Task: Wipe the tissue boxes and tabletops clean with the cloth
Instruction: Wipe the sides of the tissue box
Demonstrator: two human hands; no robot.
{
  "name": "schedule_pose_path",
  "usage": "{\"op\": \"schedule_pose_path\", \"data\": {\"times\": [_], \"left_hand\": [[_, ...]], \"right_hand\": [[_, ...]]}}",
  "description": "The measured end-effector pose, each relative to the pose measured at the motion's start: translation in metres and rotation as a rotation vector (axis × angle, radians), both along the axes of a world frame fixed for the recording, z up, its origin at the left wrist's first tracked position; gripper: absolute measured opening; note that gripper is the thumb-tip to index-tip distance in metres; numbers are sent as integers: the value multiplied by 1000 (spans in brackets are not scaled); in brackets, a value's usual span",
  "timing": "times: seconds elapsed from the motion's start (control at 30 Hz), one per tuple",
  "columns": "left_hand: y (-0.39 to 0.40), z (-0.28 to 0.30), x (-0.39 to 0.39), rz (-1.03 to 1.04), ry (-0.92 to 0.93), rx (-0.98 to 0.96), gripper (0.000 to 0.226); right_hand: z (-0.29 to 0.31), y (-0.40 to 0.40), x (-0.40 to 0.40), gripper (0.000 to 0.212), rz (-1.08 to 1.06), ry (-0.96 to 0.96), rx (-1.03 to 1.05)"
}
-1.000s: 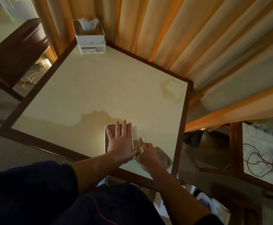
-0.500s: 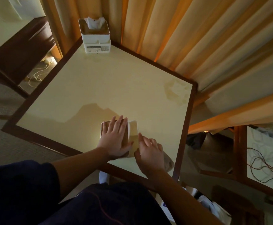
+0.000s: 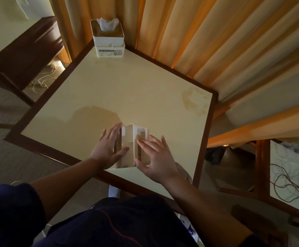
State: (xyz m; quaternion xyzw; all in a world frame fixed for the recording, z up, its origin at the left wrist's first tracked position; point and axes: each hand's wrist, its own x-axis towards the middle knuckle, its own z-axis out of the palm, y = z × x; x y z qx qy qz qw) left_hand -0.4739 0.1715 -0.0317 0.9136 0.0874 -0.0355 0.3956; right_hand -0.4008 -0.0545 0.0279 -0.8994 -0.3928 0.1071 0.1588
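Head view | white plastic tissue box lies tipped on cream tabletop near front edge — long axis away from person | left hand and right hand flank it, fingers straight, touching | brownish cloth just behind right hand — nearer.

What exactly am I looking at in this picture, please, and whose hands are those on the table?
There is no machine here: a person wears a wide-angle camera on the head, so the one view looks down at their own arms. The left hand and the right hand both touch a white tissue box that lies tipped over near the front edge of a cream table with a dark wooden rim. The fingers look fairly straight, resting against the box rather than curled around it. A second tissue box, with tissue sticking out, stands upright at the far corner by the orange curtain. Something pale lies partly hidden under the right wrist; I cannot tell whether it is the cloth.
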Motion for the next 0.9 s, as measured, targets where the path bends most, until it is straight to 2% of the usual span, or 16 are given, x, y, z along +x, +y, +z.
{"op": "schedule_pose_path", "data": {"times": [0.1,0.2,0.33,0.43,0.67,0.77,0.9], "left_hand": [[17,3,-7,91,66,-146,93],[25,14,-6,127,129,-138,86],[18,35,2,187,97,-124,68],[5,46,9,130,6,-49,67],[-27,48,22,-77,2,203,70],[-38,44,25,-83,57,300,72],[-48,41,28,-56,102,446,76]], "right_hand": [[2,10,4,75,100,60,-27],[0,20,5,76,152,91,-44],[-2,15,-2,70,126,107,29],[-16,-9,-11,68,-7,133,64],[-73,-101,-27,55,-409,194,-162],[-85,-127,-38,49,-446,181,-314],[-101,-135,-55,60,-466,191,-398]]}}
